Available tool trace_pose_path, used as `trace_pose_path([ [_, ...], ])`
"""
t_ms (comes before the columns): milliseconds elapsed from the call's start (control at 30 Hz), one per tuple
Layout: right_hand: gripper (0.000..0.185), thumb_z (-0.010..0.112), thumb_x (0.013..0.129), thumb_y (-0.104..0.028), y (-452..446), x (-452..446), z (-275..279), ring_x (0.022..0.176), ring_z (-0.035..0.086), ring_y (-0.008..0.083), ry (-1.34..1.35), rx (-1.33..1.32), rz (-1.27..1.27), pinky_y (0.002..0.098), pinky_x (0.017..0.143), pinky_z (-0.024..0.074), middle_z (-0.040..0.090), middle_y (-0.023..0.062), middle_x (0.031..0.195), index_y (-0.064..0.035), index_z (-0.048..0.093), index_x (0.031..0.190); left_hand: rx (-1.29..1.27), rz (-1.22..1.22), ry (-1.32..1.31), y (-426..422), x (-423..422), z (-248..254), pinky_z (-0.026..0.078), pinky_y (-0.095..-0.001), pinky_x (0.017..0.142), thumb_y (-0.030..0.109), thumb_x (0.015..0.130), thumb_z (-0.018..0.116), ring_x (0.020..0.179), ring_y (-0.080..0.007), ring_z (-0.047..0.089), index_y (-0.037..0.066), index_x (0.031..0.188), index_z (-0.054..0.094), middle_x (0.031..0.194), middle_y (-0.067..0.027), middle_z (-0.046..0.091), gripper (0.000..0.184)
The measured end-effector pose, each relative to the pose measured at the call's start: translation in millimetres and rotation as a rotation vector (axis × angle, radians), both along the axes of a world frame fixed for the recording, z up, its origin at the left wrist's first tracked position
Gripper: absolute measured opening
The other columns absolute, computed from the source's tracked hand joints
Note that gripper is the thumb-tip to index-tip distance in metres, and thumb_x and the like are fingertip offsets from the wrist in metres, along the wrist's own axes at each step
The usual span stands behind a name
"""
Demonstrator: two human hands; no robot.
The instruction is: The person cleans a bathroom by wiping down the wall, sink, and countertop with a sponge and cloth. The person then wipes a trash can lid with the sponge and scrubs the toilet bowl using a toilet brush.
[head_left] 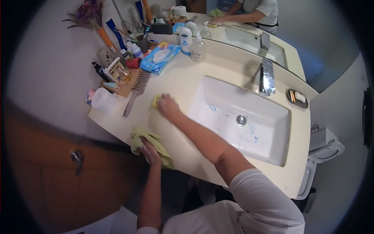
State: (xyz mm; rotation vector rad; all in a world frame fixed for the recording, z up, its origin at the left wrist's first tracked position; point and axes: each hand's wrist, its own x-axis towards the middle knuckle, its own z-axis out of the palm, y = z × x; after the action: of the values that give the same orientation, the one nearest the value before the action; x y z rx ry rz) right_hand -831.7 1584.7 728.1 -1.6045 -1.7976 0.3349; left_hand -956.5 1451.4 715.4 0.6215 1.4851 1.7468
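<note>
My right hand [168,106] is closed on a yellow sponge [156,101] and presses it onto the cream countertop [171,78], left of the sink. A green cloth [160,146] is bunched in my left hand [150,151] at the counter's front edge, part of it hanging over. Just left of the sponge lies a paddle-shaped hairbrush [137,89], bristles up. The white sink [222,117] has blue smears and specks on its bottom around the metal drain [241,120].
A pack of wipes [159,56], a lotion bottle [186,41], a soap pump bottle [198,50] and a toilet roll [103,100] stand along the back and left. A faucet [266,76] rises behind the sink; a soap dish [297,98] sits at right.
</note>
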Motion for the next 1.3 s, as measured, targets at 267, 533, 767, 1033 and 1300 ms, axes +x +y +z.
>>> trace_pose_path([
  [267,0.016,0.050,0.071,-0.010,76.6,131.1,-3.0,0.085,0.052,0.0317,-0.385,0.001,-0.354,0.0413,0.073,0.0431,0.056,0.0174,0.082,-0.0007,0.058,0.081,-0.067,-0.193,0.237,-9.6,-10.7,1.9,0.038,-0.0335,0.086,0.022,0.090,0.044,0.100,-0.0251,0.048,-0.005,0.115,0.040,0.112,-0.0172,0.047,0.037],
  [533,0.019,0.047,0.076,-0.012,37.2,31.6,13.0,0.083,0.054,0.0380,-0.378,-0.115,-0.102,0.0441,0.074,0.0453,0.056,0.0222,0.080,0.0013,0.054,0.087,0.003,-0.264,0.329,-9.6,-4.8,9.7,0.038,-0.0327,0.084,0.020,0.091,0.041,0.095,-0.0229,0.048,-0.005,0.110,0.043,0.106,-0.0155,0.050,0.032],
  [767,0.015,0.049,0.073,-0.013,156.7,107.6,-24.1,0.080,0.058,0.0320,-0.468,-0.171,-0.077,0.0405,0.068,0.0466,0.060,0.0174,0.078,-0.0004,0.058,0.073,0.131,-0.218,0.277,-11.7,-2.6,2.0,0.039,-0.0342,0.081,0.008,0.088,0.040,0.092,-0.0245,0.051,-0.006,0.103,0.047,0.099,-0.0145,0.052,0.022],
  [1033,0.014,0.055,0.070,-0.013,150.0,99.4,43.5,0.072,0.062,0.0277,-0.170,-0.436,-0.241,0.0384,0.066,0.0483,0.061,0.0196,0.075,-0.0006,0.062,0.072,0.131,-0.290,0.336,-8.6,-3.9,18.7,0.041,-0.0340,0.077,0.007,0.085,0.043,0.084,-0.0238,0.053,-0.005,0.097,0.050,0.092,-0.0130,0.054,0.018],
  [1300,0.012,0.054,0.070,-0.013,162.9,104.6,8.5,0.075,0.058,0.0371,-0.373,-0.223,-0.172,0.0446,0.068,0.0455,0.059,0.0209,0.075,-0.0021,0.057,0.072,0.098,-0.373,0.453,-10.3,-9.0,10.6,0.040,-0.0329,0.078,0.012,0.087,0.042,0.086,-0.0222,0.050,-0.004,0.104,0.045,0.096,-0.0124,0.052,0.023],
])
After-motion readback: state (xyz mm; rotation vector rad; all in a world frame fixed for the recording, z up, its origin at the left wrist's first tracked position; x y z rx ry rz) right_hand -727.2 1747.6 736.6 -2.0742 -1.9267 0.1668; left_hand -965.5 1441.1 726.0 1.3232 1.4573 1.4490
